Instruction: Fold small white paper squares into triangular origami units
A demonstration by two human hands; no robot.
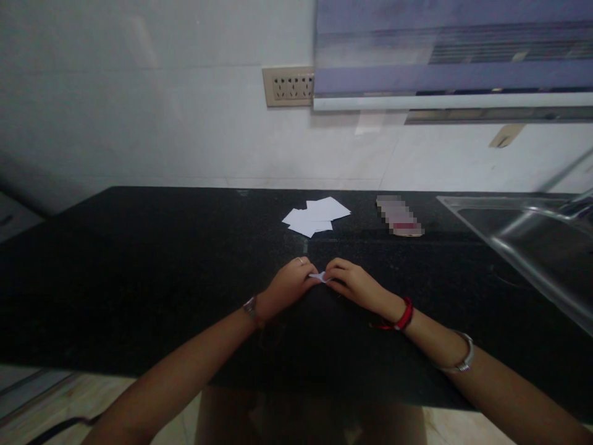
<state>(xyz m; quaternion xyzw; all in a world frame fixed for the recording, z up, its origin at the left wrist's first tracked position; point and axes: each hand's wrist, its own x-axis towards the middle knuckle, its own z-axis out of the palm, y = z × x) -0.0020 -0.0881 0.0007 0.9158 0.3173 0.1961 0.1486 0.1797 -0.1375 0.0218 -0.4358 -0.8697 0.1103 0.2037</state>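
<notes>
Between my two hands is a small folded piece of white paper (pixel 320 277), low over the dark countertop. My left hand (pixel 291 281) pinches its left end with thumb and fingers. At the right end, my right hand (pixel 354 283) grips the paper with its fingers curled. Most of the paper is covered by my fingers, so its full shape cannot be made out. Just beyond my hands lies a loose, overlapping pile of white paper sheets (pixel 315 216).
The black countertop (pixel 139 266) runs to a white tiled wall (pixel 185 123). A blurred-out flat object (pixel 399 216) lies right of the pile. Farther right is a metal sink (pixel 491 238). A socket panel (pixel 290 88) and a purple blind (pixel 393 49) are on the wall.
</notes>
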